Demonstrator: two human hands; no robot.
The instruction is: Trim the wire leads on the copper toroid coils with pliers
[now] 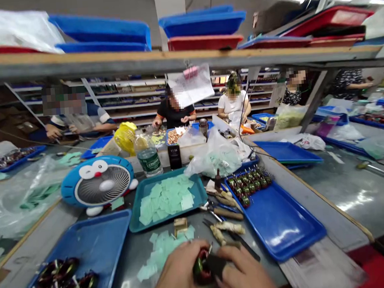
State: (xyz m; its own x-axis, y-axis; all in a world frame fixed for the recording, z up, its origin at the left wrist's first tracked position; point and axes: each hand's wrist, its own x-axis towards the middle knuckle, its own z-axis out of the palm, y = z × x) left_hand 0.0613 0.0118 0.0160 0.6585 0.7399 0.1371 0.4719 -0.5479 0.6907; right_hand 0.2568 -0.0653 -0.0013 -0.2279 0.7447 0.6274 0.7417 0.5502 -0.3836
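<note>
At the front edge of the bench, my left hand (pixel 179 274) is closed around a small glossy dark red and green piece (pixel 203 266). My right hand (pixel 247 271) grips a dark, flat-looking tool (pixel 216 265) against that piece; blur hides its exact kind. Similar dark pieces with white tips (pixel 62 284) lie in the blue tray (pixel 119 230) at left. More stand in rows (pixel 250 183) at the far end of the right blue tray (pixel 283 225). Just beyond my hands lie pliers with wrapped handles (pixel 229 227) and pale green paper slips (pixel 164 247).
A teal tray (pixel 135 222) holds many green slips. Behind it stand a blue cartoon fan (pixel 98 185), a water bottle (pixel 149 158) and a phone (pixel 174 156). Plastic bags (pixel 215 155) lie at centre. An overhead shelf (pixel 173 59) carries trays; several people sit opposite.
</note>
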